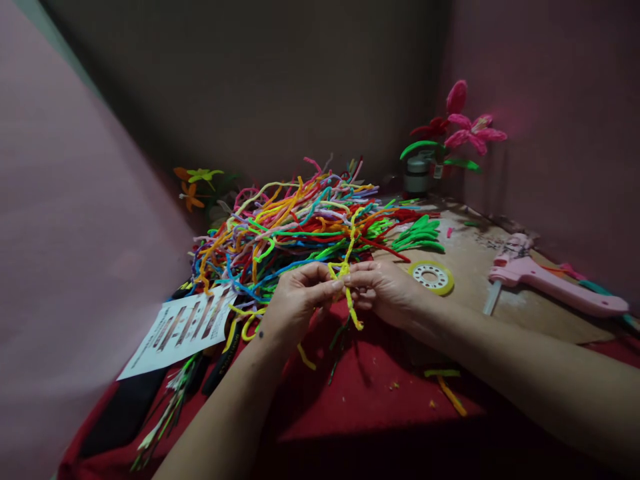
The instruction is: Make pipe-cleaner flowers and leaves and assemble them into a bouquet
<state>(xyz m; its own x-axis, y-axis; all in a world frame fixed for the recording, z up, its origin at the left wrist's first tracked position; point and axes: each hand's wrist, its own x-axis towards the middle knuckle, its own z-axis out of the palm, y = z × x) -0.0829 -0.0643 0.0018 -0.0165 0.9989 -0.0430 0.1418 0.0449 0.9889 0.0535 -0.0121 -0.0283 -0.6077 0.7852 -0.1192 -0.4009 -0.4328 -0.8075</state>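
Both hands meet over the front of the table, pinching a twisted yellow pipe cleaner (352, 240). My left hand (300, 293) grips it with thumb and forefinger from the left. From the other side my right hand (383, 287) holds it with bent fingertips; part of the grip is hidden. One end of the yellow stem rises above the fingers, and another hangs below them. Behind the hands lies a large tangled pile of coloured pipe cleaners (300, 220).
A pink glue gun (555, 283) lies at right on a brown board (470, 253), near a yellow-rimmed tape roll (431, 277). Pink pipe-cleaner flowers (473, 133) stand at the back right. A printed sheet (180, 330) and black-handled pliers (223, 367) lie at left on red cloth (380, 400).
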